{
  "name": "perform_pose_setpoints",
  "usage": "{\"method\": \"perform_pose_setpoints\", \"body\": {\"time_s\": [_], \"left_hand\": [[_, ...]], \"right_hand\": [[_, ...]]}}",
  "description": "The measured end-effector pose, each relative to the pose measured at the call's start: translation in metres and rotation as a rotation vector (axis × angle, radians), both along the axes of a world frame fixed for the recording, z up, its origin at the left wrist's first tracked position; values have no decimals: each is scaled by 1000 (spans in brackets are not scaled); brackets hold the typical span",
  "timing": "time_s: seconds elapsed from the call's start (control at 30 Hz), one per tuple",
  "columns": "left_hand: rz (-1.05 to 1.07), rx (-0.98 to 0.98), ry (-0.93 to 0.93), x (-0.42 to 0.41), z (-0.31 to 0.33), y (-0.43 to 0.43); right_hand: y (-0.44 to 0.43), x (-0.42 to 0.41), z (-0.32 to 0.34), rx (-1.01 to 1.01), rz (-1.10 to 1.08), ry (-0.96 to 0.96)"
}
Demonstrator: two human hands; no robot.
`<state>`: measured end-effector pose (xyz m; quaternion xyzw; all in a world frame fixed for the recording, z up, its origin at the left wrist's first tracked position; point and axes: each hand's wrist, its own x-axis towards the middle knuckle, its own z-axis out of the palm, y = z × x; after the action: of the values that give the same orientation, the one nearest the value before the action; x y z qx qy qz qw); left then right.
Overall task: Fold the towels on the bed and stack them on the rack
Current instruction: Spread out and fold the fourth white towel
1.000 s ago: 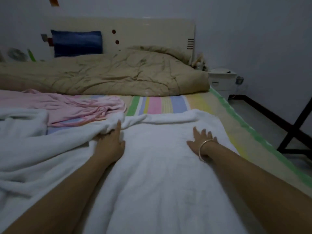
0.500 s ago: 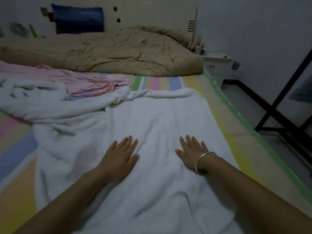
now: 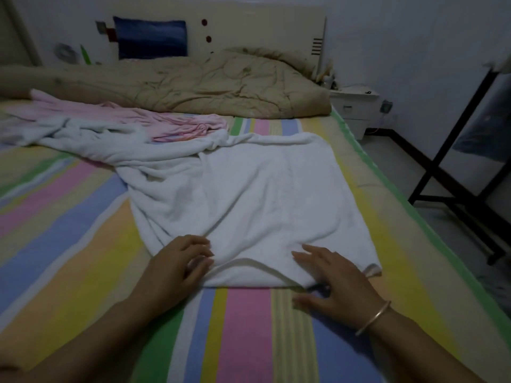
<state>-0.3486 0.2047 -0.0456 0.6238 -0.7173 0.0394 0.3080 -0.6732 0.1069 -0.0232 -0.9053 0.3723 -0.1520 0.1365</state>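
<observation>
The white towel lies on the bed, on a sheet with many colored stripes. The near part of the towel is spread out almost flat, with a few soft bumps. The far left part is all bunched up and runs off to the left.

The left hand is on the near left corner of the towel. Its fingers are curled in close and touch the cloth. I cannot tell if they pinch the towel or just rest on it.

The right hand is on the near edge of the towel, more to the right. Its fingers are straight and spread wide on the cloth. The thumb sticks out to the left, over the striped sheet and just off the towel. A thin bracelet sits on that wrist.

A pink towel lies in a crumpled heap far off on the left, touching the bunched white cloth. Behind it, a tan quilt lies in a long roll across the far end of the bed. A blue pillow leans on the headboard.

On the right, past the bed, a black rack stands on the floor. A small white cabinet stands in the far right corner, next to the bed.
</observation>
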Motion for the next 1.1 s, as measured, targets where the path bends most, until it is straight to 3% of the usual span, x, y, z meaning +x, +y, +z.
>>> {"method": "perform_pose_setpoints", "body": {"time_s": [0.13, 0.27, 0.47, 0.6, 0.87, 1.03, 1.1], "left_hand": [[91, -65, -73, 15, 10, 18], [57, -55, -251, 26, 11, 32], [124, -42, -423, 42, 12, 23], [265, 34, -390, 44, 24, 6], [295, 98, -351, 15, 28, -25], [289, 227, -208, 20, 29, -45], [277, 244, -233, 25, 31, -52]], "right_hand": [[25, 10, -11, -330, -21, -42], [31, 24, -3, -478, -73, -118], [35, 12, 28, -131, -151, -418], [34, -13, 30, -69, -174, -404], [38, -33, 30, 32, -190, -441], [36, -41, 30, 62, -140, -311], [36, -41, 30, 71, -131, -262]]}}
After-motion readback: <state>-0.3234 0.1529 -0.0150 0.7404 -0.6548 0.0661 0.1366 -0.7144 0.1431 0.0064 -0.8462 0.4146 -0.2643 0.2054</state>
